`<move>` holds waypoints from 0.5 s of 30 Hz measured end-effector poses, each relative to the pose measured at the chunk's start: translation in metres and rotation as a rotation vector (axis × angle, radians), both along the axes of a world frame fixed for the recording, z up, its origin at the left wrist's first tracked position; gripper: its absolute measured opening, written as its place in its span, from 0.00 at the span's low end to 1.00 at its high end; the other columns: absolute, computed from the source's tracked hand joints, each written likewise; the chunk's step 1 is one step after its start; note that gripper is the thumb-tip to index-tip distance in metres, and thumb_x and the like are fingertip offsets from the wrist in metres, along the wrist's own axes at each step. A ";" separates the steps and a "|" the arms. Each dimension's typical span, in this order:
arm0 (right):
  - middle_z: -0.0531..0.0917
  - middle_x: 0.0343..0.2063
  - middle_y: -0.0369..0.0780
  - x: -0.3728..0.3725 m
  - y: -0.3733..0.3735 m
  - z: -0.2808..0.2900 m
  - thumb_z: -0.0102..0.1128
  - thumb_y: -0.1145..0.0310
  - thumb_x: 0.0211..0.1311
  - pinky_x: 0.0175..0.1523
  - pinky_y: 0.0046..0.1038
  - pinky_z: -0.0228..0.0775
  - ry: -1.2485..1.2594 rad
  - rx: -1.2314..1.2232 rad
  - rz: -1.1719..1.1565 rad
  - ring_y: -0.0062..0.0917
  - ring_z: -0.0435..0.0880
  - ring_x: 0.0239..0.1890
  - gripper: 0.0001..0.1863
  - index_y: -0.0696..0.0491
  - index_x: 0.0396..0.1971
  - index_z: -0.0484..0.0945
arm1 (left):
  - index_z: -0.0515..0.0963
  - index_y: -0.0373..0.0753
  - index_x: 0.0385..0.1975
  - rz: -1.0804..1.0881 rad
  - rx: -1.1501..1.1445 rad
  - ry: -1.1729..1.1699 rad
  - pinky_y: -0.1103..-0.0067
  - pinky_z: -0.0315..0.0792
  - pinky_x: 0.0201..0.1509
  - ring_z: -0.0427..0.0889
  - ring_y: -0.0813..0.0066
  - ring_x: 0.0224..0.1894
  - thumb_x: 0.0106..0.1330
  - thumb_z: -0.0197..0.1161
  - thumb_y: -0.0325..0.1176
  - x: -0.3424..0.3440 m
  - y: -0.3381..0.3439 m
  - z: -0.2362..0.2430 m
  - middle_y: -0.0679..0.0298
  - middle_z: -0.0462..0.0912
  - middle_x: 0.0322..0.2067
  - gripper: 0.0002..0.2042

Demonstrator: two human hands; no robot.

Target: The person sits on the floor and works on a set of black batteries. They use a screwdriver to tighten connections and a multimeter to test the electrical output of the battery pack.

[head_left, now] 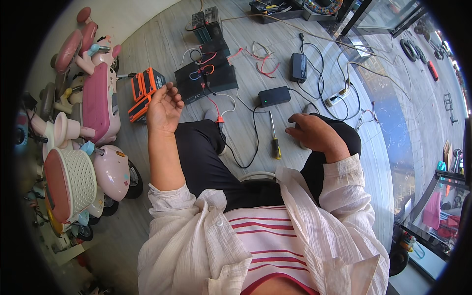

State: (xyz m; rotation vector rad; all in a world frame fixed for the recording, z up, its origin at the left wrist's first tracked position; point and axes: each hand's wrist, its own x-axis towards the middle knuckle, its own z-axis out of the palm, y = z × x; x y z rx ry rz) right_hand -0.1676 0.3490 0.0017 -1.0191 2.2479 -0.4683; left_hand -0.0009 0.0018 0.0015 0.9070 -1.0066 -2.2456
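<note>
My left hand [165, 109] is raised with its palm turned up and fingers loosely bent apart, nothing in it. Beside it are orange-and-black batteries [145, 84] on the floor. My right hand [317, 133] hangs by my right knee, fingers apart and holding nothing. Between my legs lies a screwdriver [276, 147] with a yellow-and-black handle. Ahead is a black battery [216, 78] with red, blue and white leads on it. A red plug connector [220, 120] joins its wires to a black cable. A black charger [274, 96] shows a small green light.
A second black charger [298, 68] and a white power strip [337, 97] lie to the right among cables. Loose red wires [266, 69] are farther ahead, near more dark batteries [207, 24]. Pink children's scooters [101, 96] crowd the left. A tool tray [278, 11] stands at the back.
</note>
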 end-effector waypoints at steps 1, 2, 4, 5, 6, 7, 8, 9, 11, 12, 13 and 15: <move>0.83 0.34 0.50 0.000 0.000 0.000 0.57 0.59 0.65 0.44 0.36 0.73 0.003 0.000 0.002 0.42 0.82 0.38 0.19 0.58 0.48 0.76 | 0.74 0.39 0.38 0.001 0.001 0.000 0.78 0.69 0.35 0.73 0.74 0.31 0.68 0.55 0.37 0.000 0.001 0.000 0.65 0.76 0.31 0.08; 0.83 0.34 0.50 0.000 0.000 0.000 0.57 0.59 0.65 0.45 0.36 0.73 0.005 0.001 0.003 0.42 0.82 0.38 0.19 0.58 0.48 0.76 | 0.74 0.38 0.38 0.002 0.003 0.001 0.78 0.69 0.35 0.73 0.74 0.31 0.68 0.55 0.37 -0.001 0.001 0.001 0.65 0.76 0.31 0.08; 0.83 0.34 0.49 0.000 0.000 -0.001 0.57 0.59 0.65 0.45 0.35 0.73 0.003 -0.004 0.008 0.42 0.82 0.38 0.19 0.58 0.48 0.76 | 0.74 0.38 0.38 -0.001 -0.003 0.007 0.78 0.69 0.35 0.73 0.74 0.31 0.68 0.55 0.37 0.000 0.001 0.000 0.65 0.76 0.31 0.09; 0.83 0.34 0.49 0.000 0.000 -0.002 0.57 0.59 0.65 0.45 0.35 0.73 0.002 -0.006 0.010 0.41 0.82 0.38 0.19 0.58 0.48 0.76 | 0.74 0.38 0.38 -0.002 -0.005 0.010 0.78 0.69 0.35 0.73 0.74 0.31 0.68 0.55 0.36 0.001 0.001 0.000 0.65 0.76 0.31 0.09; 0.83 0.34 0.49 0.000 0.000 -0.002 0.57 0.60 0.65 0.45 0.35 0.73 0.003 -0.004 0.010 0.41 0.82 0.38 0.19 0.58 0.48 0.76 | 0.74 0.38 0.38 -0.001 -0.004 0.009 0.78 0.69 0.35 0.72 0.74 0.31 0.68 0.55 0.36 0.001 0.001 0.000 0.65 0.76 0.31 0.09; 0.83 0.34 0.49 0.000 0.000 -0.002 0.57 0.60 0.65 0.45 0.35 0.73 0.004 -0.003 0.010 0.41 0.82 0.38 0.19 0.58 0.48 0.76 | 0.74 0.38 0.38 0.000 -0.003 0.009 0.78 0.69 0.35 0.72 0.74 0.31 0.68 0.55 0.36 0.000 0.001 0.001 0.65 0.76 0.31 0.09; 0.83 0.34 0.49 0.000 0.000 -0.002 0.57 0.60 0.65 0.45 0.35 0.73 0.005 -0.001 0.010 0.41 0.82 0.38 0.19 0.58 0.48 0.76 | 0.74 0.38 0.38 0.001 -0.002 0.008 0.78 0.69 0.35 0.72 0.74 0.31 0.68 0.55 0.36 0.000 0.002 0.001 0.65 0.76 0.31 0.09; 0.83 0.35 0.49 -0.001 0.000 -0.002 0.57 0.60 0.65 0.45 0.35 0.73 0.005 0.001 0.010 0.41 0.82 0.38 0.19 0.58 0.48 0.76 | 0.74 0.38 0.38 0.002 0.000 0.007 0.78 0.69 0.35 0.72 0.74 0.31 0.68 0.55 0.36 0.000 0.001 0.001 0.65 0.76 0.31 0.09; 0.83 0.35 0.49 -0.001 0.000 -0.002 0.57 0.60 0.65 0.45 0.35 0.73 0.004 0.005 0.010 0.41 0.82 0.38 0.19 0.58 0.48 0.76 | 0.74 0.38 0.38 0.003 0.002 0.005 0.78 0.69 0.35 0.72 0.74 0.31 0.68 0.55 0.36 0.000 0.001 0.001 0.65 0.76 0.31 0.08; 0.83 0.35 0.49 0.000 0.000 -0.001 0.57 0.60 0.65 0.45 0.35 0.73 0.003 0.007 0.009 0.41 0.82 0.38 0.19 0.58 0.48 0.76 | 0.74 0.38 0.38 0.003 0.003 0.005 0.78 0.69 0.35 0.72 0.74 0.31 0.68 0.55 0.36 0.000 0.001 0.001 0.65 0.76 0.31 0.09; 0.83 0.35 0.49 0.000 0.000 -0.001 0.57 0.60 0.65 0.45 0.35 0.73 0.002 0.008 0.008 0.41 0.82 0.39 0.19 0.58 0.48 0.76 | 0.74 0.38 0.38 0.003 0.004 0.006 0.78 0.69 0.35 0.72 0.74 0.31 0.68 0.55 0.36 0.000 0.001 0.001 0.65 0.76 0.31 0.09; 0.83 0.35 0.49 0.000 0.000 -0.001 0.57 0.59 0.65 0.45 0.35 0.73 0.002 0.009 0.008 0.41 0.82 0.39 0.19 0.58 0.49 0.76 | 0.74 0.38 0.38 0.002 0.004 0.007 0.78 0.69 0.35 0.72 0.74 0.31 0.68 0.55 0.36 0.000 0.001 0.000 0.65 0.76 0.31 0.09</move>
